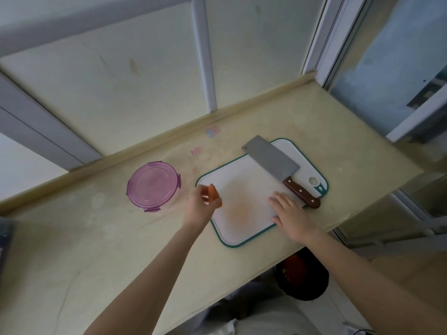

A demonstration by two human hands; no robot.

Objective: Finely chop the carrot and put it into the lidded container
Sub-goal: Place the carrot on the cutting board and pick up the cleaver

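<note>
My left hand (198, 209) holds an orange carrot (214, 196) over the left edge of the white, teal-rimmed cutting board (244, 187). My right hand (289, 211) lies flat with straight fingers on the board's right side, just beside the cleaver's brown handle (303, 192). The cleaver (269, 158) rests across the far right part of the board, its grey blade pointing away. A round container with a purple clip lid (154, 185) stands shut on the counter, left of the board.
The beige counter (101, 238) ends at a raised ledge under the window frame behind. Its near edge runs diagonally at the right, with a dark bin (302, 276) on the floor below. Small stickers (212, 131) mark the counter beyond the board.
</note>
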